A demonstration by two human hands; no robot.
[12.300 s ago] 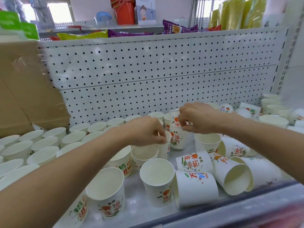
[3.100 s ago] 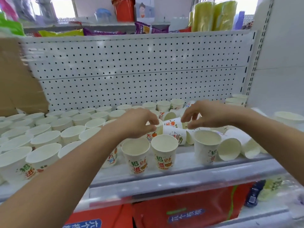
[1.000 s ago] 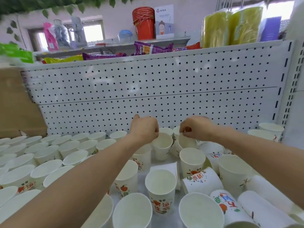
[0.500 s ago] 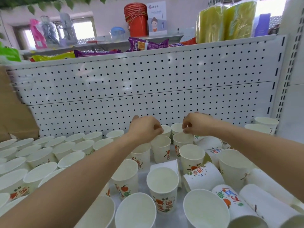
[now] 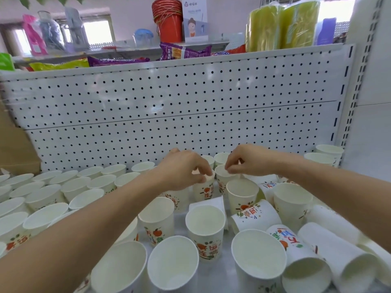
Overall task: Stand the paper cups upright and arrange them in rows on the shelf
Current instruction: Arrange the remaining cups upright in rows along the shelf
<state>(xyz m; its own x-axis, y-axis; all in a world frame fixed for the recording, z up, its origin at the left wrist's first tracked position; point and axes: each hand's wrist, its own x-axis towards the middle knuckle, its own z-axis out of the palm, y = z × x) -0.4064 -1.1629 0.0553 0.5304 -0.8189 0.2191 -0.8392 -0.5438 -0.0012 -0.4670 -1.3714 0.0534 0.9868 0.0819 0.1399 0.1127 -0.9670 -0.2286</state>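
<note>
White paper cups with red and green print cover the shelf [image 5: 184,229]. Upright cups stand in rows on the left [image 5: 74,187]. My left hand [image 5: 184,168] pinches the rim of an upright cup [image 5: 204,190] near the back. Beside it, my right hand [image 5: 243,159] pinches the rim of a second upright cup [image 5: 222,182]. Several cups lie on their sides at the right, among them one with red print [image 5: 256,214] and a plain white one [image 5: 334,246]. More upright cups [image 5: 206,231] stand in front.
A white pegboard back panel [image 5: 169,111] rises right behind the cups. A white upright post [image 5: 359,81] bounds the shelf on the right. A cardboard box [image 5: 12,149] stands at the far left. Snack packets and red buckets [image 5: 168,17] sit above.
Both hands have dropped slightly and now pinch the rims of two neighbouring upright cups near the back. The view has shifted down a little.
</note>
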